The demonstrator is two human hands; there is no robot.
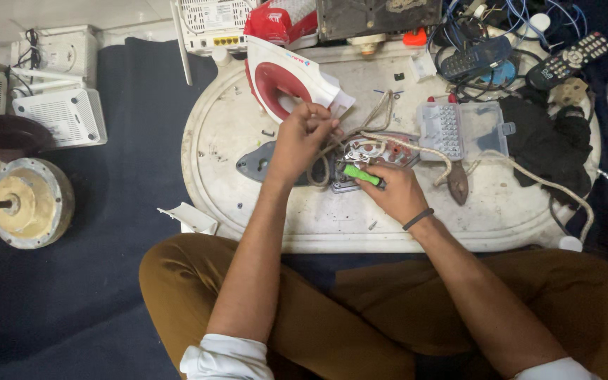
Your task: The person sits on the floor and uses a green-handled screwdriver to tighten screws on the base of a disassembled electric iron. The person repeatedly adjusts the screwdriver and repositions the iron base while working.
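The head view looks down at a person who sits cross-legged on the floor in front of a low white counter [248, 134]. In the middle of the counter lies the opened base of an iron [318, 163], with its metal plate flat and its inner parts uncovered. The right hand [397, 191] is on the near right side of this base, and its grip is closed around a screwdriver [362, 175] with a green handle that lies almost flat and points left toward the inner parts. The left hand [298, 141] is just above the far left part of the base. Its fingers are pinched together on something small, but what it holds cannot be told. A woven cord [416, 146] runs from the base to the right across the counter. The red and white cover of the iron [286, 81] lies on the far side, just behind the left hand. A clear plastic box [462, 129] with small parts stands to the right of the base, and pliers [457, 181] lie near it, close to the right hand. Two remote controls [571, 58] are at the far right edge.
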